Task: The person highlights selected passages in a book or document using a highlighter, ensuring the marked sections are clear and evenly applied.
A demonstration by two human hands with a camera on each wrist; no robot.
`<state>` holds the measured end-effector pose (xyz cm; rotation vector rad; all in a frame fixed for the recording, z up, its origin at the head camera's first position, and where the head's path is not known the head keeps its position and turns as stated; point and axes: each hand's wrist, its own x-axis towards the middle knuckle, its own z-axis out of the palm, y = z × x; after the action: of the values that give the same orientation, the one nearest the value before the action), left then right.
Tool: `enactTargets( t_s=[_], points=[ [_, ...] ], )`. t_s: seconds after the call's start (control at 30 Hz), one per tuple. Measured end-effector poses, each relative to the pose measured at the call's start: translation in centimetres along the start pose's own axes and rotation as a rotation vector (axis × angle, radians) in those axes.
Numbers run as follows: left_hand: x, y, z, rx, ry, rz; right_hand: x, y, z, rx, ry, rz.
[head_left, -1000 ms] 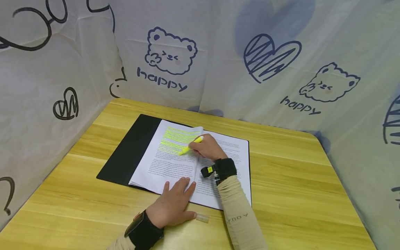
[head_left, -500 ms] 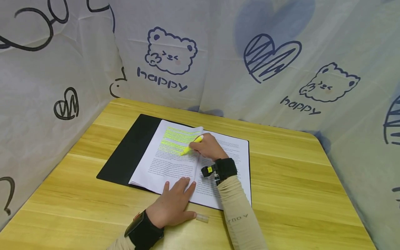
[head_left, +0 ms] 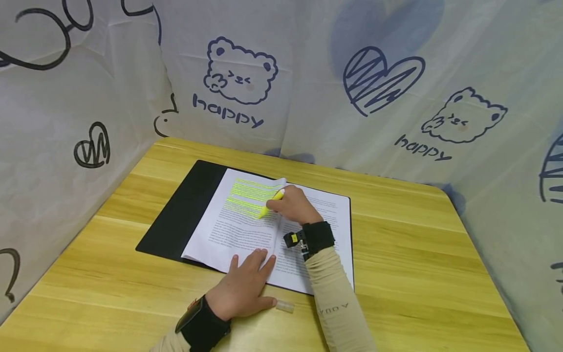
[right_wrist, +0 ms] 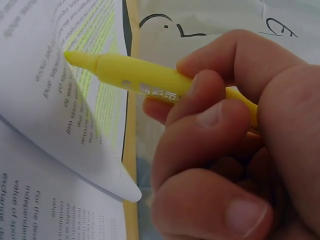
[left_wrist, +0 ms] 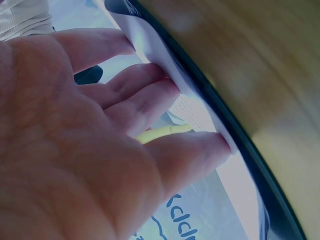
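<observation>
A yellow highlighter (right_wrist: 135, 74) is pinched between the thumb and curled fingers of my right hand (head_left: 295, 205). Its tip meets the left page (head_left: 239, 234) of the open printed booklet, at the lower end of several yellow-marked lines. My left hand (head_left: 244, 288) lies spread with straight fingers on the page's near edge. In the left wrist view its fingertips (left_wrist: 220, 144) press along the paper's border. The right page (head_left: 325, 205) is partly hidden under my right hand and forearm.
A black folder (head_left: 176, 215) lies beneath the papers and sticks out on the left. One small translucent piece (head_left: 285, 306) sits by my left thumb on the wooden table (head_left: 409, 254). Printed white cloth (head_left: 308, 73) hangs behind and to the left.
The highlighter tip has slid to the right along a line, leaving fresh yellow behind it. My right hand has moved slightly with it; my left hand stays put.
</observation>
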<state>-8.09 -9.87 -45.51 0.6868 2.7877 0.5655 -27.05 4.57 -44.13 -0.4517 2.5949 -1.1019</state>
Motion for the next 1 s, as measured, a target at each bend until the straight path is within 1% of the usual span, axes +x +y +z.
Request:
enactTargets(
  t_s=[0.33, 0.63, 0.8, 1.0],
  points=[
    [0.1, 0.0, 0.1, 0.014, 0.012, 0.001, -0.4, -0.5, -0.6, -0.012, 0.001, 0.027],
    [0.1, 0.0, 0.1, -0.005, -0.013, -0.01, -0.7, -0.6, -0.9, -0.025, -0.01, 0.006],
    [0.1, 0.1, 0.1, -0.004, -0.011, -0.013, -0.9, -0.6, -1.1, -0.024, -0.006, 0.014],
    [0.1, 0.0, 0.1, 0.007, 0.0, -0.002, -1.0, -0.5, -1.3, -0.04, 0.005, -0.008]
  ],
)
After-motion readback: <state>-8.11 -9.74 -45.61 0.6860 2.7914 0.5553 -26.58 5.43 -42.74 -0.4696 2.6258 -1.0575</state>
